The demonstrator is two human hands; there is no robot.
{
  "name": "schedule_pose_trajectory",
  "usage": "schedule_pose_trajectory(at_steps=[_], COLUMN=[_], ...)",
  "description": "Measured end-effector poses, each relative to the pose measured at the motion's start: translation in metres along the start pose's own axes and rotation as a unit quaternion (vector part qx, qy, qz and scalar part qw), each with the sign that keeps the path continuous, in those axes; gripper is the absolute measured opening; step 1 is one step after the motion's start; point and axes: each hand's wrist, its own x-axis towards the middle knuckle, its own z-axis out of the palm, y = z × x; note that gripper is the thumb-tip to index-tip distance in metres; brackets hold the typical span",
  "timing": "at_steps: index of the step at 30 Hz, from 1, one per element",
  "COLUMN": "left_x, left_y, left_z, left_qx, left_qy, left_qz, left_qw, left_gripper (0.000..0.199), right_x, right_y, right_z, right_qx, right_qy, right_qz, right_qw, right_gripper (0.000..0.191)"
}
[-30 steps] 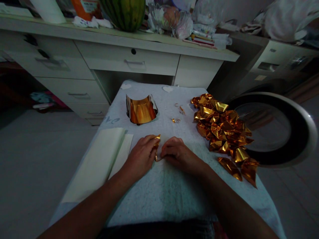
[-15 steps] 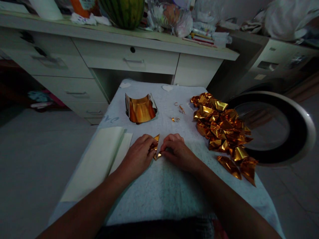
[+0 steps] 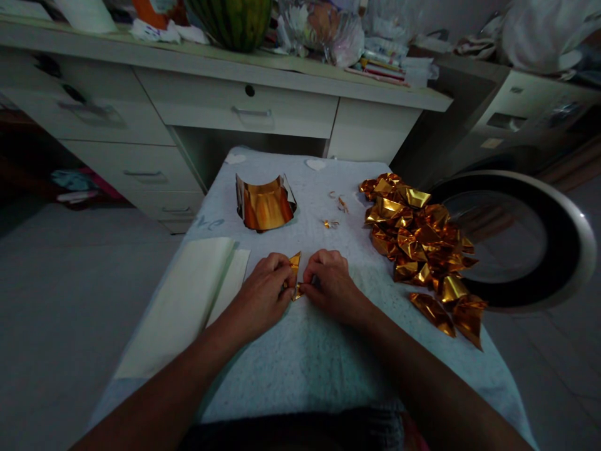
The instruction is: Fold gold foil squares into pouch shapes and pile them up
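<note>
One cloth-covered table, open cloth between hands and near edge. One folded-foil heap, along right edge. Pale paper, left edge. Curved gold sheets, far side. Left hand, fingers clamped on small foil piece, mid-table; right hand, fingertips pinched at its near corner. Scraps, between sheets and heap.

At the middle of a cloth-covered worktop, a folded foil piece is held between the left hand and the right hand. Paper sheets lie along the left edge. Beyond the left hand sit curved foil sheets; right of these, small foil scraps. A heap of foil shapes lies on the right side. Behind the worktop stands a drawer cabinet with a watermelon on top; to its right, a washing machine, its open door beside the heap.
</note>
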Motion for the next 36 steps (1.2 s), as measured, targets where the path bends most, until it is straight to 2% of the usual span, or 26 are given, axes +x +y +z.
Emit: schedule_pose_trajectory(at_steps=[13, 36], left_x=[-0.0021, -0.0018], left_y=[0.0011, 0.0008], left_z=[0.0001, 0.0016], left_qx=[0.011, 0.016], left_qy=[-0.017, 0.002], left_qz=[-0.019, -0.013], left_qw=[1.000, 1.000], left_gripper=[0.007, 0.006], right_x=[0.0018, 0.0025], right_y=[-0.0061, -0.0048], right_z=[-0.0013, 0.0010], right_qx=[-0.005, -0.010], right_qy=[-0.007, -0.008], right_qz=[0.031, 0.037], right_qw=[0.999, 0.999], right_gripper=[0.008, 0.009])
